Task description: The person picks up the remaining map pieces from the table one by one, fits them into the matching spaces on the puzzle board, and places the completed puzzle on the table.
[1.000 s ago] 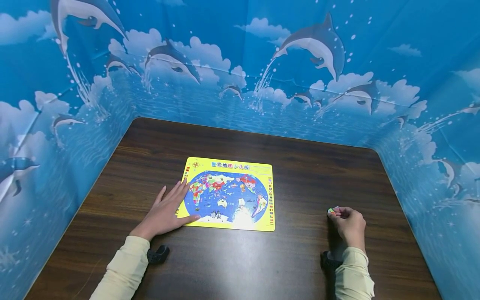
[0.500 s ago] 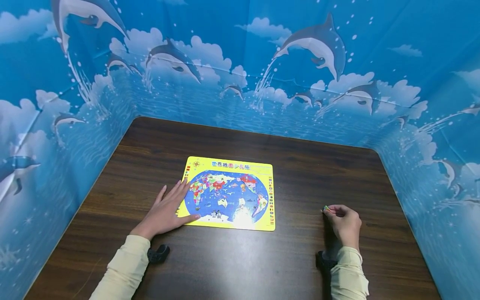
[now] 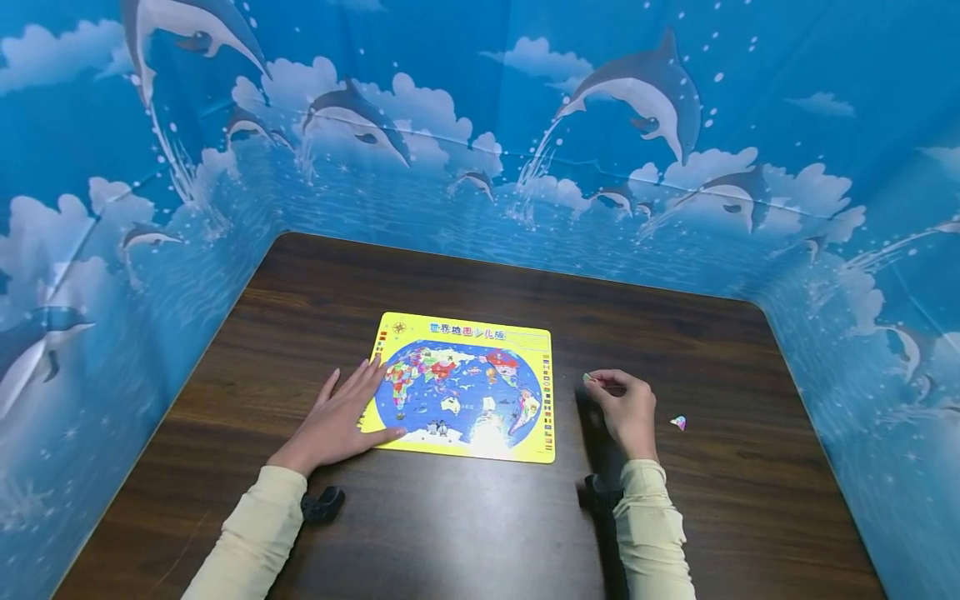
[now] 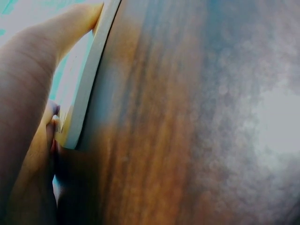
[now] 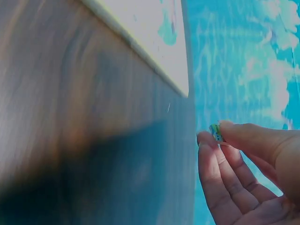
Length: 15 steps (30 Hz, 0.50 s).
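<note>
A yellow-bordered world map puzzle board [image 3: 465,328] lies flat on the table. My left hand [image 3: 337,421] rests on its left edge with the fingers spread and straight; in the left wrist view the thumb [image 4: 70,28] lies over the board's edge. Right of the board, my right hand [image 3: 626,412] pinches a small green-and-blue puzzle piece [image 5: 216,132] between thumb and fingertips, held apart from the board. Most of that piece is hidden by the fingers. A second small piece [image 3: 678,422], pale with pink, lies on the table to the right of this hand.
The dark wood table [image 3: 480,533] is bordered at the back and sides by a blue dolphin-print curtain [image 3: 480,167]. Each wrist wears a black camera mount, such as the left mount [image 3: 324,505]. Bright glare falls on the board's lower part.
My right hand has moved left and away from me toward the board with the pinched piece. The second piece on the table has come into sight. My left hand stays on the board.
</note>
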Each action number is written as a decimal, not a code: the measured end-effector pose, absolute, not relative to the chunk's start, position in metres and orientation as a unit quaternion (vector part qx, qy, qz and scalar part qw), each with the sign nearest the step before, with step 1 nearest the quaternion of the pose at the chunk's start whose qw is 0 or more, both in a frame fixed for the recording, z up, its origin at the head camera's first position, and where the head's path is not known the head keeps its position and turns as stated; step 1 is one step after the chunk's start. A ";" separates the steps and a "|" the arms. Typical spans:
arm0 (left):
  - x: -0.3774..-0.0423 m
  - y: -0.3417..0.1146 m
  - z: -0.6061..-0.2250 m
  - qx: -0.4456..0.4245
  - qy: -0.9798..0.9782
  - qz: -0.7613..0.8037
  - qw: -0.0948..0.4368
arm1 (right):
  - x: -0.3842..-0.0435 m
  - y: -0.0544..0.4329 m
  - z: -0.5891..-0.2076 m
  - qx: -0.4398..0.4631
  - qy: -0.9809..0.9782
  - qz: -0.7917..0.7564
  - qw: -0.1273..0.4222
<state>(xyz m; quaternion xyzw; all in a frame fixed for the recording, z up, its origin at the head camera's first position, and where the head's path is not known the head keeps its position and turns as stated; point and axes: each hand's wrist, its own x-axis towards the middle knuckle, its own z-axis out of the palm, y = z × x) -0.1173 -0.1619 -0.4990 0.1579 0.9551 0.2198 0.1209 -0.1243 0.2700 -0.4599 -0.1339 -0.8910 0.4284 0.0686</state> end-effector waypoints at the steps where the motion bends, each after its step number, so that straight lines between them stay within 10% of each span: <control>1: -0.117 -0.162 -0.499 0.158 0.955 0.220 0.120 | -0.127 0.264 -0.459 -0.127 -0.888 0.438 0.062; 15: -0.117 -0.162 -0.498 0.162 0.955 0.217 0.121 | -0.144 0.212 -0.453 -0.082 -0.867 0.491 0.014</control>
